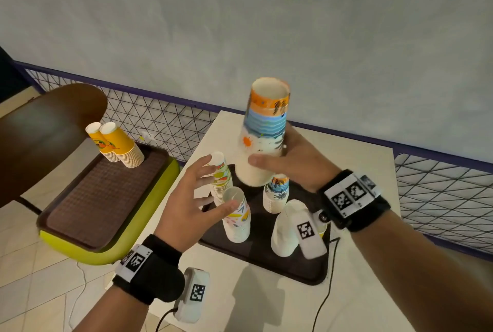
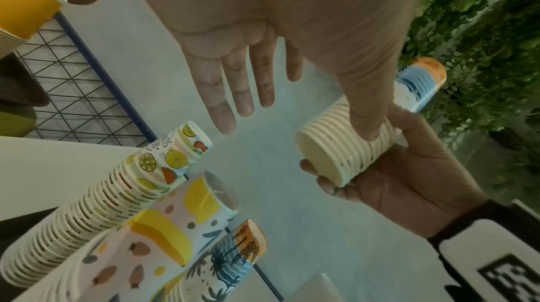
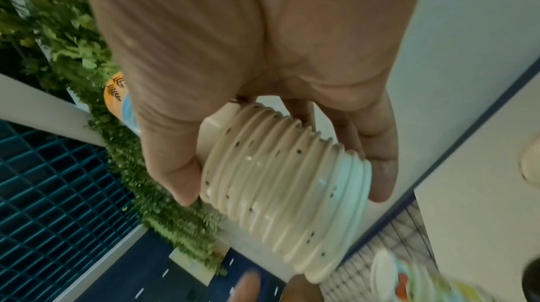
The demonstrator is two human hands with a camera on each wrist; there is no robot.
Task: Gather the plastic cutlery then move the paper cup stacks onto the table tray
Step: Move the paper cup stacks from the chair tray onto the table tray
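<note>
My right hand point(image 1: 269, 162) grips a tall upside-down paper cup stack point(image 1: 264, 134) with orange and blue print, holding it tilted above the dark table tray point(image 1: 266, 259). In the right wrist view my thumb and fingers wrap the ribbed rims of this stack point(image 3: 292, 214). My left hand point(image 1: 202, 190) is spread and holds nothing, close beside a fruit-print stack point(image 1: 221, 176) and a pastel stack point(image 1: 237, 214). A palm-print stack point(image 1: 276, 192) and a plain white stack point(image 1: 286, 227) also stand on the tray. I see no cutlery that I can make out.
To the left, a brown tray point(image 1: 101, 192) lies on a green chair seat point(image 1: 149, 198) and carries two yellow cup stacks point(image 1: 117, 144). A dark wooden chair back point(image 1: 40, 131) rises beside it. A wire mesh fence point(image 1: 160, 123) runs behind the white table point(image 1: 346, 158).
</note>
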